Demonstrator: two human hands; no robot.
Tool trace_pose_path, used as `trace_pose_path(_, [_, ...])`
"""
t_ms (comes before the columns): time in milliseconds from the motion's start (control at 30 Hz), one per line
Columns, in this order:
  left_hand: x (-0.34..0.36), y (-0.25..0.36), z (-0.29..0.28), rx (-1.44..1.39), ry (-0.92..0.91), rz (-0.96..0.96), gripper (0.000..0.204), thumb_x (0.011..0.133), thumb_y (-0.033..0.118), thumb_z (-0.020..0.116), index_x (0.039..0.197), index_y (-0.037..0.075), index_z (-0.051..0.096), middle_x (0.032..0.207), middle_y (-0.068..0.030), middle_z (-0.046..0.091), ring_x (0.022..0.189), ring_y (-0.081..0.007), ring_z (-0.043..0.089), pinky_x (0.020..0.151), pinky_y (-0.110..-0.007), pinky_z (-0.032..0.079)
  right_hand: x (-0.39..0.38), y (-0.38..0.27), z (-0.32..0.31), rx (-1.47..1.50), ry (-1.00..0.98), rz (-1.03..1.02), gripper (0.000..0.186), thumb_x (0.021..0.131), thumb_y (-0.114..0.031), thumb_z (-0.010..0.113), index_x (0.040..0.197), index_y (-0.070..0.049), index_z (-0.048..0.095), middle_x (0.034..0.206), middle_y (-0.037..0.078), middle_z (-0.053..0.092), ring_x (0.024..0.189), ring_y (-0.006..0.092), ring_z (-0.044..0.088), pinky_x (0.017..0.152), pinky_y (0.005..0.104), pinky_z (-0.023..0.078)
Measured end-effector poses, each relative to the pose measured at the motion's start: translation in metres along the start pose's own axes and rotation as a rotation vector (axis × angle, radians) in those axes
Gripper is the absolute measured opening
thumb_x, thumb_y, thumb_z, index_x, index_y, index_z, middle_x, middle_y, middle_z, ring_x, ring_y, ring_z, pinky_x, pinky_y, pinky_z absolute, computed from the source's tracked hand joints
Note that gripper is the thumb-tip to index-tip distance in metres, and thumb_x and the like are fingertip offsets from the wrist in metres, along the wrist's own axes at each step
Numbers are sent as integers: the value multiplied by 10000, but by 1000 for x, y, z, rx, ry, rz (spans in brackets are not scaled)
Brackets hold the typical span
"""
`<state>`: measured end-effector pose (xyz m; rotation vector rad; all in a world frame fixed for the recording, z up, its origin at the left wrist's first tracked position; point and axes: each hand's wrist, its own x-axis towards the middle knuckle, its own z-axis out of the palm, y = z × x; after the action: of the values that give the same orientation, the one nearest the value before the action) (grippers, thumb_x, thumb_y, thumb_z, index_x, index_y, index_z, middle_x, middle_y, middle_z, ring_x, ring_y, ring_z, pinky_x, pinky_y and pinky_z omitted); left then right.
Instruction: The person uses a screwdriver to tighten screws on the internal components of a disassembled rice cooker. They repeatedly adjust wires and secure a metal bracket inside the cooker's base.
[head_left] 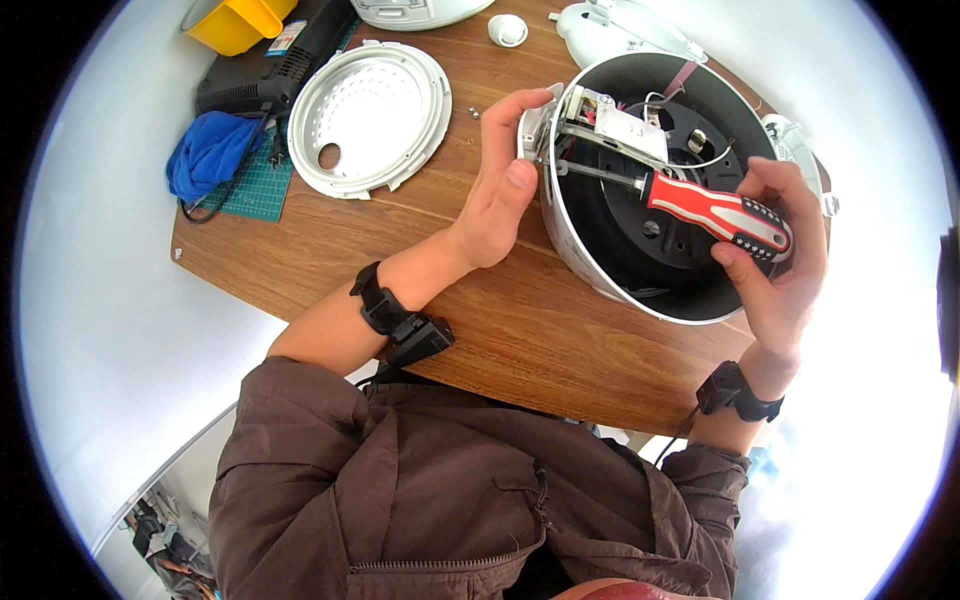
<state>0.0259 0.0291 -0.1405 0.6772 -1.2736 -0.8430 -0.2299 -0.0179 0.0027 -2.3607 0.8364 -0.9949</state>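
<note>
A rice cooker body [607, 270] lies opened on the table, white outside and dark inside, with wires and a white circuit housing [632, 133] at its left rim. My right hand [785, 270] grips a red, white and black screwdriver [700, 203] by the end of its handle, thumb below and fingers above. The shaft points left across the opening, and its tip reaches the inner side of the left wall by the panel. From outside, my left hand [490, 200] holds the cooker's front panel [533, 128] between thumb and fingers.
A white perforated round cover [370, 118] lies at left beside a blue cloth [212, 155] and a green cutting mat [260, 185]. Farther back are a yellow bin [235, 25], a small white cap [508, 30] and a white lid part [625, 35]. Small screws [474, 112] lie on the wooden table [420, 330].
</note>
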Motion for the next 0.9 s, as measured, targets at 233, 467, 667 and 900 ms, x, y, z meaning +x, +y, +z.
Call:
trace_pose_path(233, [1,2,0,-17,12,-25,706,1094,516,349,1558,4,202,1535,-158,330,1437,-233,331,1205,-390,243,4,-5,-5,-153,-64,113,562,876,-213,749,1401,-65,611,961,76,646,917,196,629,862,334,507])
trace_pose_path(467, [1,2,-1,-10,4,-17,709,1093,518,351,1557,3,203,1536,-159,330,1438,-229,329,1205,-391,242,1,-7,-1,27,-36,202,529,863,-75,728,1383,-63,629,893,54,585,864,184,585,848,316,491])
trace_pose_path(667, [1,2,-1,8,3,-18,710,1093,522,347,1558,6,198,1539,-160,329,1436,-229,331,1201,-391,250,4,-5,-3,-45,-77,13,589,798,-63,780,1368,-64,633,1058,70,597,903,175,599,859,323,501])
trace_pose_path(900, [2,3,-1,-20,7,-32,710,1092,520,354,1559,9,196,1539,-158,330,1432,-228,337,1199,-388,255,3,-5,-7,-152,-109,238,565,832,-103,781,1375,-63,628,1031,78,633,938,178,617,864,327,515])
